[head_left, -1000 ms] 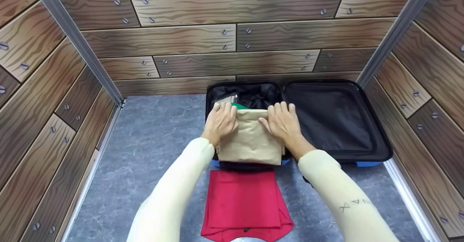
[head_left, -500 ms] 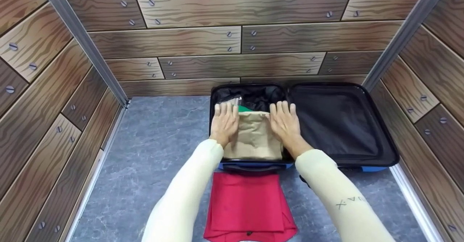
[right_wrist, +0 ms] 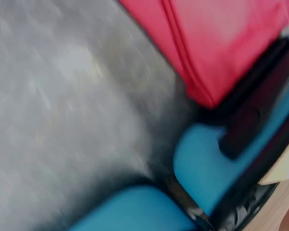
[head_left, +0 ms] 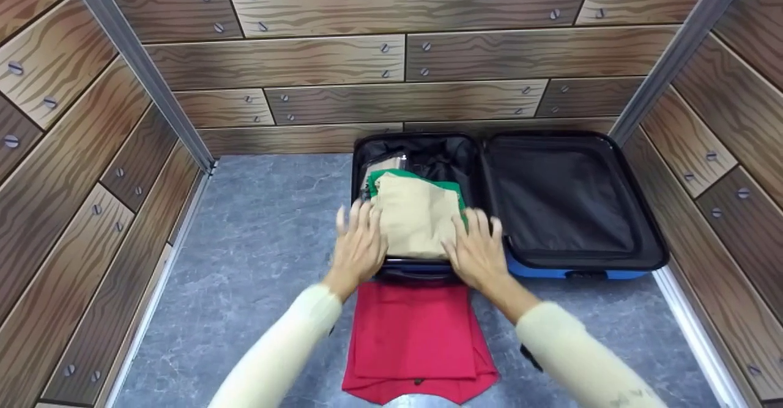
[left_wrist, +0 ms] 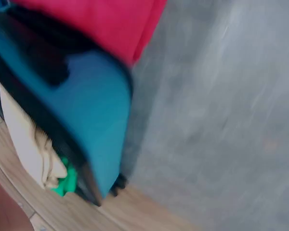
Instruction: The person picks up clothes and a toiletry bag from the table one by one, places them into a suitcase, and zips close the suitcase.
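Observation:
In the head view a beige folded garment (head_left: 416, 215) lies flat inside the left half of an open suitcase (head_left: 407, 273). Green cloth (head_left: 451, 186) shows from under its far and right edges. My left hand (head_left: 358, 246) is over the suitcase's left rim with fingers spread and relaxed. On the other side, my right hand (head_left: 477, 249) hovers by the garment's near right corner, fingers loosely bent. Neither hand grips anything; whether the fingertips touch the cloth, I cannot tell. The left wrist view catches the beige garment (left_wrist: 26, 139) above the blue shell (left_wrist: 101, 106).
A red folded garment (head_left: 416, 334) lies on the grey floor (head_left: 269, 212) in front of the suitcase. The black-lined lid (head_left: 563, 200) lies open to the right. A clear packet (head_left: 388, 162) is in the suitcase's far left corner. Wood-patterned walls (head_left: 330, 59) enclose the space.
The beige garment has gone from being held over the near rim to lying flat inside the suitcase. Both hands have come off it and drawn back toward me.

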